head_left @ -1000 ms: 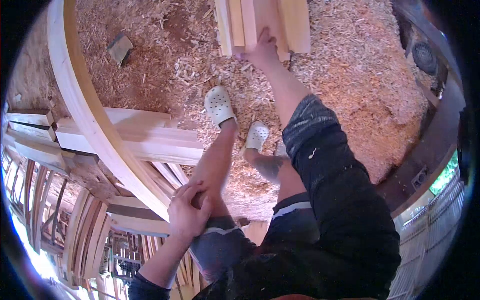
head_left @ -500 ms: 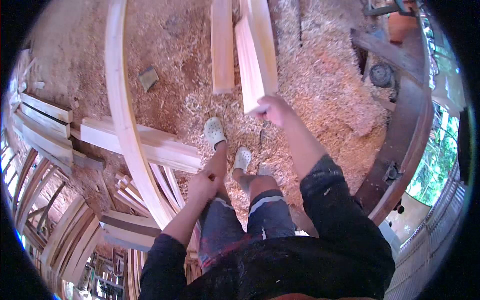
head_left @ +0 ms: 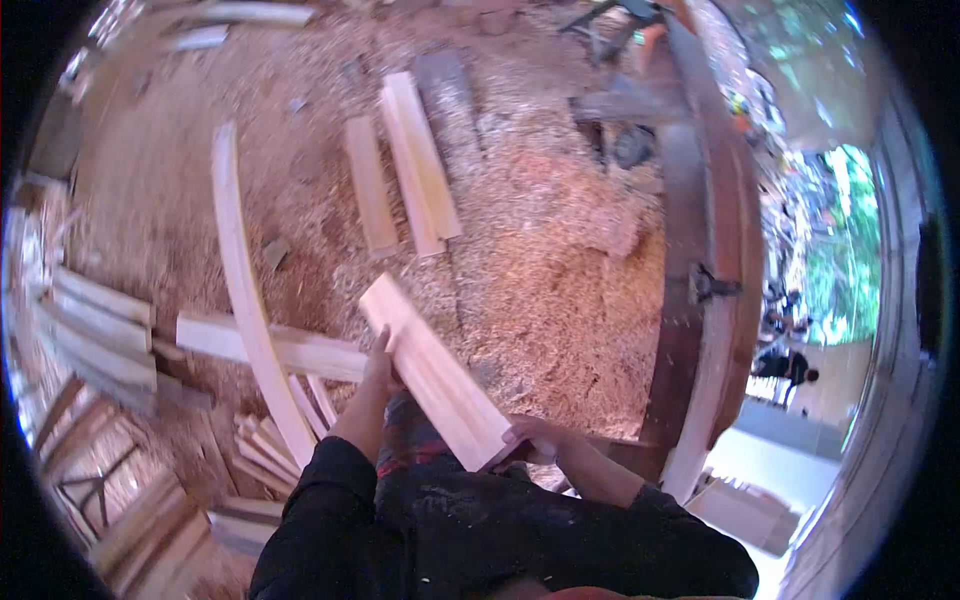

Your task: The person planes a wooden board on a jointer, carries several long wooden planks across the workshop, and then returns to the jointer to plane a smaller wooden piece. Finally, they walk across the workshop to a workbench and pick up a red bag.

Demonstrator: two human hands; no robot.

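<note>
Half a second earlier the right hand [head_left: 535, 440] had gripped the near end of a pale plank [head_left: 430, 370] low over the floor, while the left hand [head_left: 378, 365] rested on the thigh; by this moment the plank had come up in front of the body and both hands were on it. It was one straight, flat board of light, freshly cut wood with square edges, lying on a slant from upper left to lower right. The right hand was closed around its near, lower end. The left hand pressed against its left edge about midway along, though how far those fingers wrapped round could not be told. The view had also lifted, so the shoes seen earlier were out of sight and more of the workshop showed.

Three similar pale boards [head_left: 405, 160] lay side by side on the floor [head_left: 560, 260] beyond the plank, well apart from it. The floor was thickly covered in tan sawdust and curled shavings. One long curved rib [head_left: 240, 290] of light wood arced across the left side, crossing over a straight squared beam [head_left: 290, 348] that lay beneath it. Further left, a stack of short timbers [head_left: 95, 330] was piled in steps; their number could not be counted. On the right stood a heavy, dark curved timber [head_left: 705, 250], rougher and browner than the rest. The person's dark sleeves [head_left: 320, 500] filled the bottom of the view.
</note>
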